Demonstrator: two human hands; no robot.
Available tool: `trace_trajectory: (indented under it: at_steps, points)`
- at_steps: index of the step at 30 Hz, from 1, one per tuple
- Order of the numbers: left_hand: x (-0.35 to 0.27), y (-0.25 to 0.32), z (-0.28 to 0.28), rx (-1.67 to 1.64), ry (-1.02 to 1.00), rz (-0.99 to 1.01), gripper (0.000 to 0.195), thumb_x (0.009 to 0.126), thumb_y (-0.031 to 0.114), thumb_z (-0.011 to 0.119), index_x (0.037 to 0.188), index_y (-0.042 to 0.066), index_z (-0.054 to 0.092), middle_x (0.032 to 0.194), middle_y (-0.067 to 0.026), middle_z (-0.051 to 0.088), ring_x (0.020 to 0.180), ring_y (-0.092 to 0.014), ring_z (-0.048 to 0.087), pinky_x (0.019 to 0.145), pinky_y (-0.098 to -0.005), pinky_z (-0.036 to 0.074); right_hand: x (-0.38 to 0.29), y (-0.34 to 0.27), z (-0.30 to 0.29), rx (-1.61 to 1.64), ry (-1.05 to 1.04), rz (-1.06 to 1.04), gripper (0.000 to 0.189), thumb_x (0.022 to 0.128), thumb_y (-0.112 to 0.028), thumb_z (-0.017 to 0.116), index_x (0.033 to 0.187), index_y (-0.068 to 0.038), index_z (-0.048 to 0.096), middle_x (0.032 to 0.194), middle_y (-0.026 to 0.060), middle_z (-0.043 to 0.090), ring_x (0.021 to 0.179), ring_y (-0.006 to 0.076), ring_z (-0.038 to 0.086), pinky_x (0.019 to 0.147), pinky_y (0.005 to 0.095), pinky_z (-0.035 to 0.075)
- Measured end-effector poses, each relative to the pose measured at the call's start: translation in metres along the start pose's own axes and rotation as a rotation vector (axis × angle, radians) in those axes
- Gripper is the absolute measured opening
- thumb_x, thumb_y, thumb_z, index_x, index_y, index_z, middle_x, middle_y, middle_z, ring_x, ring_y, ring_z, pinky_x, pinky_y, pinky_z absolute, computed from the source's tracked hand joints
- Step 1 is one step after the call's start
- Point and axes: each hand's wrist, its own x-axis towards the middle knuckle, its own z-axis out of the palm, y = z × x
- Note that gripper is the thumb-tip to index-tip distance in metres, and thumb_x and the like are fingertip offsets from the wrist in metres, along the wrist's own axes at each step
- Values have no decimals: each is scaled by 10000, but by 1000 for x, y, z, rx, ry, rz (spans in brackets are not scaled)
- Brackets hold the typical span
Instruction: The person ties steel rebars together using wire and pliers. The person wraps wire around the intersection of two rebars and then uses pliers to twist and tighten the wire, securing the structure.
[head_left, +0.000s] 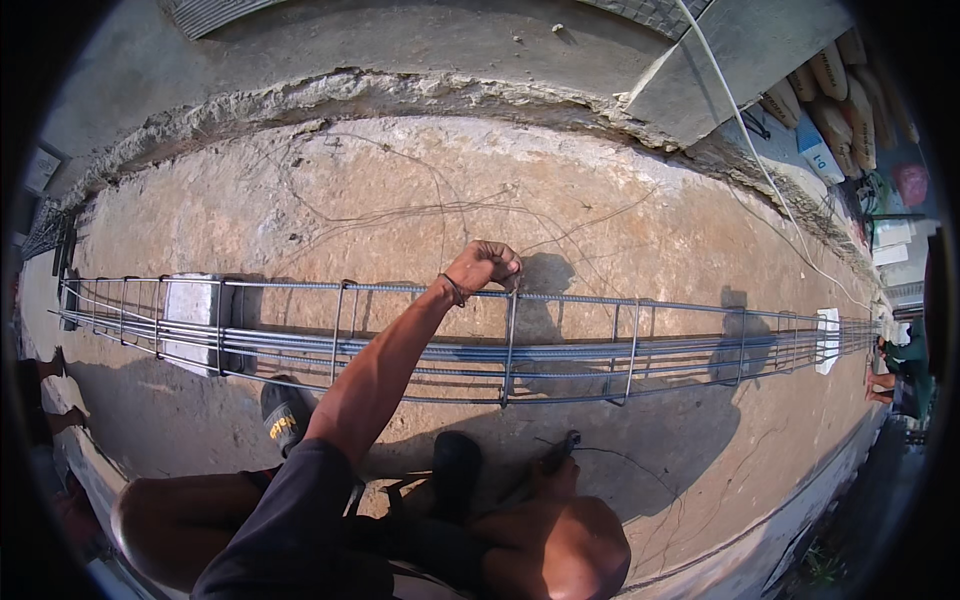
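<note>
A long rebar cage (510, 345) of ribbed steel bars with square stirrups stretches across in front of me. Several loose bars (300, 341) are bundled inside it. My left hand (484, 266) reaches over the cage to its far top bar, fingers pinched on thin tie wire (519, 282) beside a stirrup. Low down by my knee, in shadow, my right hand (556, 477) grips dark pincers (573, 438), apart from the cage. A thin wire curves over the ground from near the pincers' jaws.
A concrete block (191, 322) props the cage at left, a white block (827, 341) at right. Loose wires (420, 214) lie beyond it, before a broken concrete ledge (360, 94). Bags (832, 112) and a white cable (739, 112) are at upper right. Other people's feet show at both sides.
</note>
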Motion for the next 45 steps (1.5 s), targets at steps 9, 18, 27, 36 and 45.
trace_trajectory:
  at_steps: [9,18,27,36,45]
  points:
    - [-2,-1,5,-112,11,-38,132,945,126,595,906,10,644,804,-80,684,734,-157,673,666,-285,549,21,-41,40,263,-208,193,570,701,45,597,1262,-25,528,1123,217,573,1005,404,588,865,411,495]
    - [-3,3,11,-109,23,-16,120,945,104,578,896,13,640,792,-80,678,724,-168,675,657,-295,556,16,-118,69,-901,-428,-381,581,695,135,545,1243,-57,572,1096,166,589,985,363,605,860,383,502]
    - [3,-13,2,-156,82,-55,121,924,116,616,895,6,657,784,-39,655,688,-132,624,620,-287,522,139,-241,197,-2838,-103,-1669,394,879,-237,524,1238,-80,567,1293,93,447,1249,285,414,1108,610,223]
    - [5,-17,1,-110,50,8,144,925,150,628,858,23,640,755,14,601,689,-67,520,632,-242,421,169,-260,223,-3188,-166,-2215,450,892,-256,495,1319,-114,514,1323,42,381,1318,260,368,1163,602,78]
    - [4,-13,5,-119,-57,36,111,890,95,651,974,28,626,799,27,614,705,-49,530,642,-218,427,159,-264,232,-3379,-357,-1869,577,897,-300,478,1451,-167,390,1470,33,283,1423,267,223,1149,649,15]
